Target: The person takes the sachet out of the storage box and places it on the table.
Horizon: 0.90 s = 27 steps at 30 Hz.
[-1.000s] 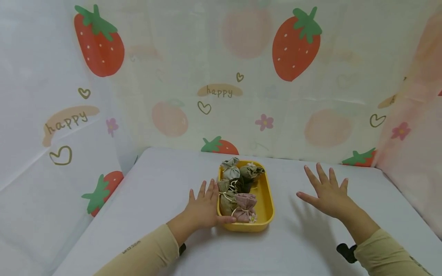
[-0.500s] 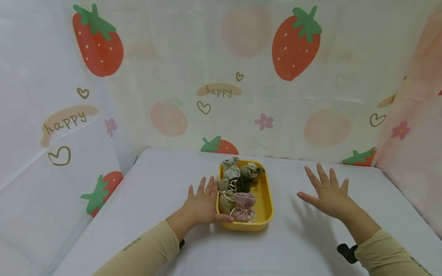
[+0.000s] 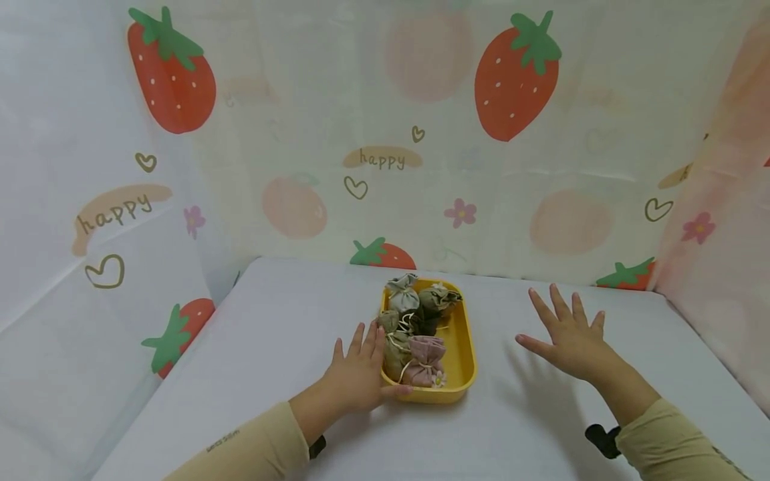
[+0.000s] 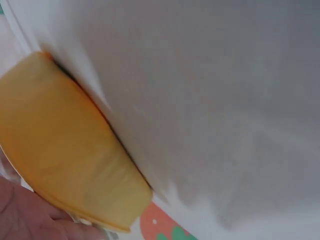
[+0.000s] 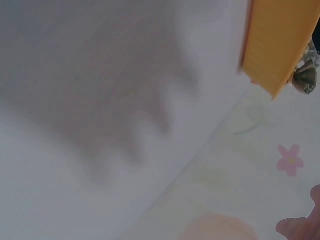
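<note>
A yellow tray [image 3: 462, 354] stands on the white table, holding several small drawstring pouches. A pink pouch [image 3: 426, 361] with a small flower lies at its near end, beside an olive pouch [image 3: 395, 354] along the left wall. Farther back are a pale grey-green pouch [image 3: 403, 294], a brownish-green pouch [image 3: 438, 299] and a dark pouch [image 3: 426, 322]. My left hand [image 3: 356, 374] is at the tray's left side, fingers straight, thumb over the near left corner of the rim. To the right, apart from the tray, my right hand [image 3: 571, 341] hovers with fingers spread, holding nothing.
The white table [image 3: 289, 300] extends to both sides of the tray. Behind it hangs a pale curtain [image 3: 511, 174] printed with strawberries, hearts and the word happy; similar sheets close off the left and right.
My left hand has shifted slightly toward me along the tray's left side, its fingertips now lower beside the rim. My right hand stays almost where it was, and the pouches keep their places.
</note>
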Each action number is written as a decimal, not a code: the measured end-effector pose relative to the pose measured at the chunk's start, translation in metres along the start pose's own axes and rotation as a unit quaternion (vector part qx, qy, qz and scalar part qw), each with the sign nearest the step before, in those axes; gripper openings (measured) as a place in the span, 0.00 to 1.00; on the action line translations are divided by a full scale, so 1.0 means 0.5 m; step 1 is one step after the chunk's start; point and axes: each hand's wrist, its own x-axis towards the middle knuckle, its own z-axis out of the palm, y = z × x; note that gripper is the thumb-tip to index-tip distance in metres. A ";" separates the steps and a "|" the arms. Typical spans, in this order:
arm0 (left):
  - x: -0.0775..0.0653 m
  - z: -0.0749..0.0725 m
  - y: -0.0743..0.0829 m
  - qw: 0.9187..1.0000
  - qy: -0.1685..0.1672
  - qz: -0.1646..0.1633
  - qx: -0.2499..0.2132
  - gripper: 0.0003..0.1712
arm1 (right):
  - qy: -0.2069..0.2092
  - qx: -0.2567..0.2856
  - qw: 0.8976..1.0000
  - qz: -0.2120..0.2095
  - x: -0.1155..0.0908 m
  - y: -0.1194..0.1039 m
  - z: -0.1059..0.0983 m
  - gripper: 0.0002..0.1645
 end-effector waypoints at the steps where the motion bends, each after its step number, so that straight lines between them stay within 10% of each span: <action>1: -0.002 0.001 0.002 1.000 0.002 0.004 0.000 0.67 | 0.000 0.000 1.000 0.000 0.001 0.000 0.000 0.57; 27: 0.000 0.018 0.002 0.999 0.024 0.001 -0.031 0.66 | -0.001 0.055 0.998 -0.033 0.027 -0.046 -0.005 0.56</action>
